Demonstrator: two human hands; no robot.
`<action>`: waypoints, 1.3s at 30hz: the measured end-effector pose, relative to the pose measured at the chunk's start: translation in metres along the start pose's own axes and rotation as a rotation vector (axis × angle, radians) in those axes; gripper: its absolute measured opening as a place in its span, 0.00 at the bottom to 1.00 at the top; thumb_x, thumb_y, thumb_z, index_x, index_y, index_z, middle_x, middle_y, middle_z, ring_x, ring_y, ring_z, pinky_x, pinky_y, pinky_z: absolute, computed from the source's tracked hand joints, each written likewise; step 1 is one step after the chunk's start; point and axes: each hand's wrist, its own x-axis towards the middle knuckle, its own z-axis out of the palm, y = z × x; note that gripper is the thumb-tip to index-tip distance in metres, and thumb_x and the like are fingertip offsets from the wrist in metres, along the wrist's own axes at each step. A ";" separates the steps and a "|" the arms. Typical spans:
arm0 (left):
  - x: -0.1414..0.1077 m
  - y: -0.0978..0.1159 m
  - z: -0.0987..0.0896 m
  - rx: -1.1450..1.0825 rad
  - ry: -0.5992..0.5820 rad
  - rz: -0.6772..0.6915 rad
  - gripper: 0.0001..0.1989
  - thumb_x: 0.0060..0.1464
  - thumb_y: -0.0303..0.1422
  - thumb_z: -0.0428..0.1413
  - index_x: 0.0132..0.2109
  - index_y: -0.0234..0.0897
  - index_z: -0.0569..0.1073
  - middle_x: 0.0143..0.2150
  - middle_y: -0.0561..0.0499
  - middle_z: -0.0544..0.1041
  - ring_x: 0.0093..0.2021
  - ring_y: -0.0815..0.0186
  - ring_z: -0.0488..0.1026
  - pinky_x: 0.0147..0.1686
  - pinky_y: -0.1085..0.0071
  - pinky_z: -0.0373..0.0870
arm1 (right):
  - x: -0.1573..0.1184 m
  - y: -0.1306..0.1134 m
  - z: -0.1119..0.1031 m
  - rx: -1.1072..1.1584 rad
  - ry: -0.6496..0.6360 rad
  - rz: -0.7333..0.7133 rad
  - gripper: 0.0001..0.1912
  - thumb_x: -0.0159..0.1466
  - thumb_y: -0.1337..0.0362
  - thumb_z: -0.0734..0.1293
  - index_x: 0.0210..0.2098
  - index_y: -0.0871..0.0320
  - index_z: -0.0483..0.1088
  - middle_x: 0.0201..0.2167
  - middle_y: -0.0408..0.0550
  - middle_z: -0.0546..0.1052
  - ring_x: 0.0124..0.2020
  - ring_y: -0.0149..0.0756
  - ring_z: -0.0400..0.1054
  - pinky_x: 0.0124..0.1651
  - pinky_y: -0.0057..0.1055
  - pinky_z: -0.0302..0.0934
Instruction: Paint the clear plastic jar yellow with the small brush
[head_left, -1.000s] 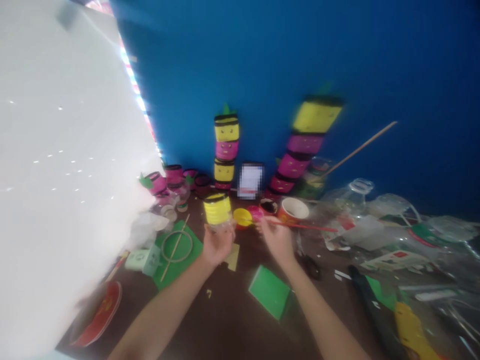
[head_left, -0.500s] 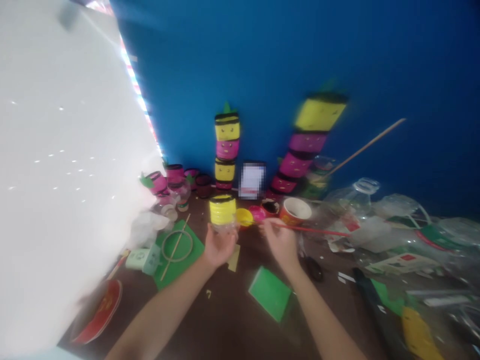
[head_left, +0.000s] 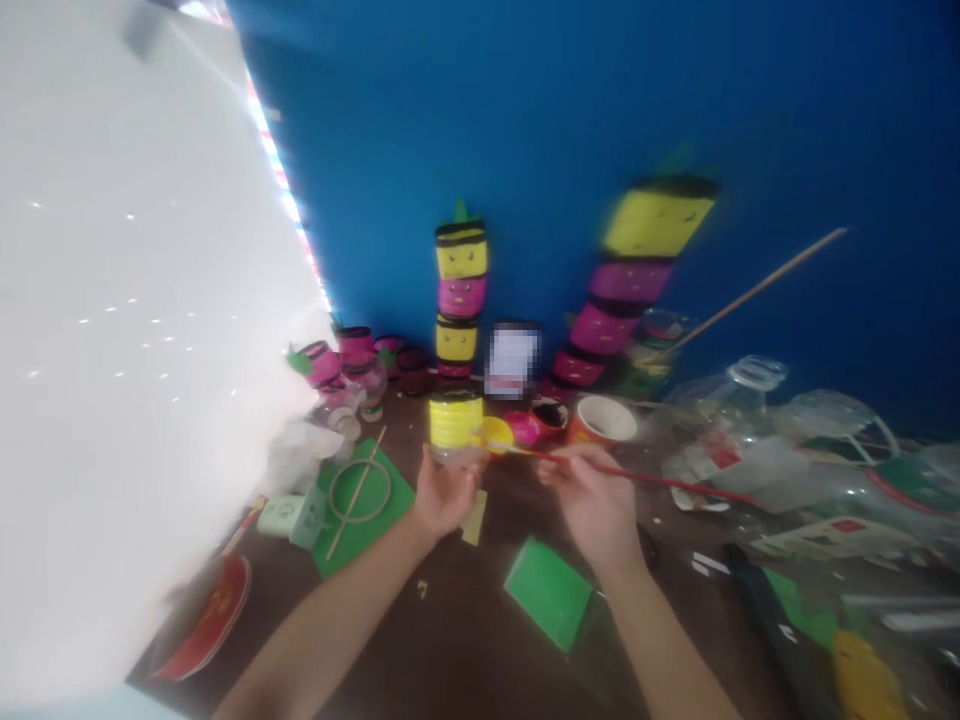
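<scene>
My left hand [head_left: 448, 492] is closed round the lower part of a plastic bottle piece [head_left: 456, 424], painted yellow with a dark band at its top. Between the fingers of my right hand [head_left: 596, 500] is a paintbrush [head_left: 660, 480] with a long red handle. Its pale tip points left, near the yellow side of the bottle piece. Just behind the brush stand small pots of yellow paint [head_left: 496, 435], pink paint [head_left: 523, 429] and dark paint [head_left: 551, 412]. A paper cup [head_left: 604, 420] stands to their right.
Stacked painted containers with faces [head_left: 461, 297] stand against the blue wall, and a taller stack [head_left: 630, 270] leans at right. Clear plastic bottles [head_left: 750, 400] crowd the right side. Green sheets [head_left: 549, 592], a ring [head_left: 360, 491] with a stick across it, and a red bowl-like object [head_left: 214, 620] lie nearer.
The paintbrush has moved with my right hand, its tip now closer to the yellow bottle piece. My left hand keeps its hold. The whole view has shifted slightly.
</scene>
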 end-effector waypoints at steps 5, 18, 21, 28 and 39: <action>-0.001 0.001 -0.001 0.043 -0.011 -0.023 0.36 0.48 0.53 0.52 0.58 0.36 0.59 0.41 0.46 0.76 0.32 0.72 0.75 0.31 0.80 0.69 | 0.001 0.005 0.000 0.015 0.027 0.018 0.04 0.52 0.63 0.69 0.27 0.56 0.71 0.23 0.43 0.74 0.24 0.31 0.70 0.28 0.29 0.66; -0.001 0.001 -0.002 0.055 0.025 -0.035 0.37 0.46 0.54 0.52 0.58 0.35 0.60 0.40 0.45 0.75 0.30 0.71 0.74 0.31 0.79 0.69 | -0.002 -0.001 0.000 -0.057 -0.004 -0.028 0.05 0.54 0.62 0.68 0.28 0.56 0.71 0.23 0.43 0.74 0.24 0.31 0.70 0.30 0.30 0.66; -0.001 0.000 0.001 0.066 0.030 -0.024 0.35 0.46 0.54 0.52 0.56 0.36 0.61 0.39 0.46 0.76 0.29 0.71 0.74 0.29 0.79 0.69 | -0.001 -0.001 -0.002 -0.059 0.038 -0.059 0.04 0.53 0.63 0.69 0.28 0.57 0.71 0.22 0.43 0.74 0.24 0.30 0.69 0.30 0.29 0.66; -0.001 0.000 0.001 0.006 0.017 -0.044 0.38 0.48 0.54 0.50 0.59 0.32 0.58 0.39 0.44 0.76 0.31 0.71 0.75 0.30 0.80 0.69 | -0.004 -0.007 0.002 -0.051 0.030 -0.101 0.03 0.54 0.63 0.68 0.27 0.57 0.71 0.22 0.43 0.73 0.24 0.29 0.69 0.29 0.28 0.66; 0.000 0.000 0.001 -0.041 0.001 -0.044 0.38 0.51 0.55 0.46 0.59 0.30 0.58 0.40 0.42 0.76 0.31 0.71 0.75 0.30 0.79 0.69 | -0.006 -0.006 0.001 -0.083 -0.013 -0.157 0.04 0.56 0.63 0.68 0.29 0.57 0.72 0.23 0.43 0.74 0.24 0.29 0.70 0.29 0.27 0.67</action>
